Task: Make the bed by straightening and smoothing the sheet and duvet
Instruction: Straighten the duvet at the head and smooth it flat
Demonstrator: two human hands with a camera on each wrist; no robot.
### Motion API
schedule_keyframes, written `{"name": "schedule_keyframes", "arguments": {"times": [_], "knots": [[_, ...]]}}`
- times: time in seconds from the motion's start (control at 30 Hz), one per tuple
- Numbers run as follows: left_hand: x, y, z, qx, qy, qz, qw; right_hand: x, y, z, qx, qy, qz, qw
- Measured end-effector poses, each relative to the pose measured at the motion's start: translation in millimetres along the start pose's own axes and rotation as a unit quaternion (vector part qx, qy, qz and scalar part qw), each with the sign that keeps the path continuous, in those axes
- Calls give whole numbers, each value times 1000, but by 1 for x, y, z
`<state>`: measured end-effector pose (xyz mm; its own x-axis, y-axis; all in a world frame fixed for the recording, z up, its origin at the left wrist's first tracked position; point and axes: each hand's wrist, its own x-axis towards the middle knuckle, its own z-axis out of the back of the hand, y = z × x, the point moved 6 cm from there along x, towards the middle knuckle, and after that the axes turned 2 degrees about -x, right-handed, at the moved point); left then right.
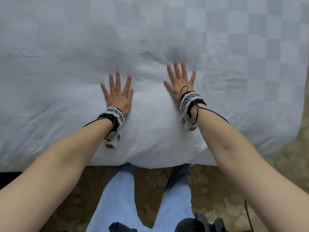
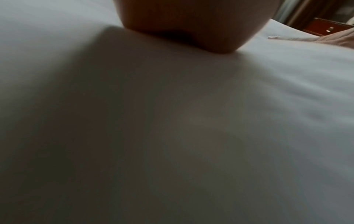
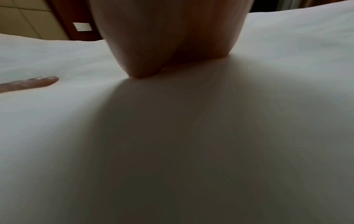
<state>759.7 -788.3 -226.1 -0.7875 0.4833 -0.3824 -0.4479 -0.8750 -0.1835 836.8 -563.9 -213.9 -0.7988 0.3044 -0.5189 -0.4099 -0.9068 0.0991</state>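
I count one white duvet [image 1: 150, 39], my two hands, left hand [image 1: 117, 96] and right hand [image 1: 179, 82], two wrist bands, and two legs.

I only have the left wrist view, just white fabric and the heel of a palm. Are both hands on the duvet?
Observer: Yes. The left hand and right hand both lie flat on the white duvet, fingers spread.
Operator: Which hand reaches further?
Observer: The right one, further across the bed.
Operator: Any wrinkles left?
Observer: Small creases on the far left, and a dimple beyond the right fingertips.
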Motion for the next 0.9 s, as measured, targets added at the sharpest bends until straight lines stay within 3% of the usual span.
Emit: {"name": "schedule_keyframes", "arguments": {"times": [0.17, 0.33, 0.47, 0.63, 0.7, 0.77, 0.83, 0.9], "knots": [[-16, -104, -31, -4, -1, -32, 999, -46, -127, -16, 16, -12, -75, 997], [-44, -237, -69, 7, 11, -67, 998, -112, -248, -40, 4, -24, -95, 995], [-72, -338, -106, 20, 32, -104, 994, -158, -334, -63, 74, -20, -158, 984], [-107, -426, -138, -19, 20, -80, 996, -216, -419, -110, 131, 19, -198, 971], [-119, -453, -150, 4, 33, -118, 993, -229, -438, -123, 129, 35, -201, 971], [-134, -479, -163, 53, 62, -201, 976, -237, -450, -130, 150, 40, -222, 963], [-148, -500, -173, 101, 85, -291, 947, -242, -457, -130, 199, 24, -262, 944], [-153, -509, -169, 113, 78, -323, 936, -244, -462, -122, 235, -15, -296, 926]]}}
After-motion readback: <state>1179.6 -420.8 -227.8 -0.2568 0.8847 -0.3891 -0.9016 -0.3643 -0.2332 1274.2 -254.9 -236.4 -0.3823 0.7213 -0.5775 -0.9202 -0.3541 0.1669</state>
